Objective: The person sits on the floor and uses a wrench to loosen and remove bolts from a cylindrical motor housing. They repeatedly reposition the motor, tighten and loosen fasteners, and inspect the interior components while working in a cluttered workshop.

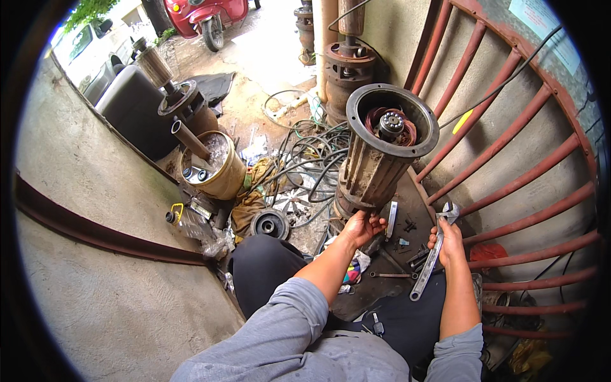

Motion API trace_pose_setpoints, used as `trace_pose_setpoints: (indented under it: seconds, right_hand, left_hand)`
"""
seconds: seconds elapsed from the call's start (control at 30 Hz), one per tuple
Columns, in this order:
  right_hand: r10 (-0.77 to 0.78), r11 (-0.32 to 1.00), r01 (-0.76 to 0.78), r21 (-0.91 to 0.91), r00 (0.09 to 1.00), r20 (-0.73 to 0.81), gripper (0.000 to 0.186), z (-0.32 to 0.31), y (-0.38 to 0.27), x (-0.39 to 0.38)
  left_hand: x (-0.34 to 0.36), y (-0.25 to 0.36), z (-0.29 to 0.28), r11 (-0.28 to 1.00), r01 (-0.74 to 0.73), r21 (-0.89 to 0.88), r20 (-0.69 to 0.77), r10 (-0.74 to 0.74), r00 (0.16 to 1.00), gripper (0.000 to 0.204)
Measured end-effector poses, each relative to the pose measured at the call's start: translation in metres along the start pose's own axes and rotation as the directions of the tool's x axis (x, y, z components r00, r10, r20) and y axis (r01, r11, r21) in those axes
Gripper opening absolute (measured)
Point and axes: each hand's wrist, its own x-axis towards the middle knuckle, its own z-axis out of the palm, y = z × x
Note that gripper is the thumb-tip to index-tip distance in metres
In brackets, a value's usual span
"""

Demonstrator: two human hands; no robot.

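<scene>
In my right hand (450, 239) is a large adjustable wrench (428, 270). Its jaw end points up and away from me, and the handle slants down over my right thigh. My left hand (363, 230) is beside the foot of an upright electric motor (375, 169), fingers curled inward. Whatever it may hold is too small or hidden to make out. The motor's top is uncovered, with a round flange, copper windings (409, 132) and a shaft bearing (391, 123) showing. A pale, narrow box-like piece (391, 220) stands just right of my left fingertips.
Red metal bars (503, 153) curve along the right. Spanners (391, 275) and small parts lie before my knees. Tangled cables (312, 153), a round metal cover (270, 225) and a bucket (219, 169) are on the left. Another motor (349, 70) stands behind; a red scooter (210, 16) is outside.
</scene>
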Motion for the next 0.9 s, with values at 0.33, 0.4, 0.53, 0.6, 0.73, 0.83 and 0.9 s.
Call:
trace_pose_setpoints:
  seconds: [0.33,0.4,0.53,0.6,0.73,0.83,0.9]
  right_hand:
    - [-0.012,1.000,0.012,-0.019,1.000,0.005,0.025,0.002,0.000,0.000]
    - [-0.011,1.000,0.011,-0.021,1.000,0.003,0.025,0.002,0.000,-0.001]
    - [-0.006,1.000,0.006,-0.022,1.000,-0.003,0.025,0.002,0.000,-0.002]
    - [-0.005,1.000,0.005,-0.022,1.000,-0.001,0.026,0.002,0.000,-0.002]
    - [-0.004,1.000,0.004,-0.023,1.000,0.006,0.026,0.003,-0.001,-0.003]
    - [-0.004,0.999,0.004,-0.034,1.000,0.003,0.027,0.004,-0.001,-0.003]
    - [-0.005,0.999,0.005,-0.039,1.000,0.006,0.027,0.005,-0.001,-0.003]
  left_hand:
    - [0.001,0.000,-0.004,1.000,0.017,0.019,-0.087,-0.016,0.996,0.031]
    - [0.001,0.000,-0.001,1.000,0.004,0.013,-0.049,-0.003,0.999,0.031]
    - [0.001,-0.007,0.000,0.999,-0.027,-0.046,-0.196,0.017,0.981,0.031]
    - [0.003,-0.008,-0.008,0.999,-0.020,-0.028,-0.226,0.013,0.974,0.031]
    - [0.012,-0.005,-0.031,0.997,0.023,-0.077,0.181,-0.009,0.983,0.029]
    - [0.016,-0.004,-0.032,0.982,0.101,-0.163,0.387,-0.030,0.921,0.028]
    - [0.014,-0.007,-0.020,0.998,0.035,-0.050,-0.091,-0.040,0.995,0.028]
